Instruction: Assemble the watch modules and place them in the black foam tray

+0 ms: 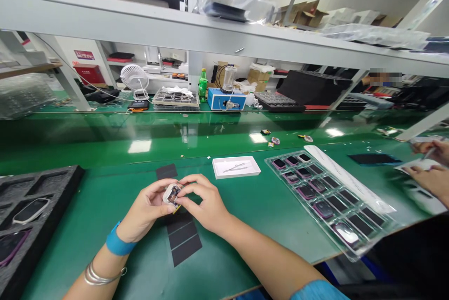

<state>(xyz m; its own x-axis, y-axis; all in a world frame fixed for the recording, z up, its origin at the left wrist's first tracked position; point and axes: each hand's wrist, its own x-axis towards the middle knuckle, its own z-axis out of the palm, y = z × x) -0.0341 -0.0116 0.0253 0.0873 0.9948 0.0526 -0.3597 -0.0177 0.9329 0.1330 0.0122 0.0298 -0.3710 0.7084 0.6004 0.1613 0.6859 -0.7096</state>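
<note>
Between the fingers of my left hand (pixel 150 204) is a small white smartwatch case (pixel 168 195), its inner electronics exposed. My right hand (pixel 205 202) pinches at the case's open side, thumb and forefinger against the parts inside. A bit of yellow shows at its lower edge; what exactly my right fingertips grip is too small to make out. Beneath both hands lies a row of black rectangular sheets (pixel 187 248) on the green table (pixel 140 262). Just beyond my right hand sits a shallow white box (pixel 236 167) with tweezers (pixel 235 167) in it.
A clear plastic tray (pixel 345 199) of watch cases and dark sheets lies to the right. On the left is a black foam tray (pixel 52 192) holding watch cases. Small parts (pixel 275 141) lie farther back. A co-worker's hands (pixel 433 176) are at the far right.
</note>
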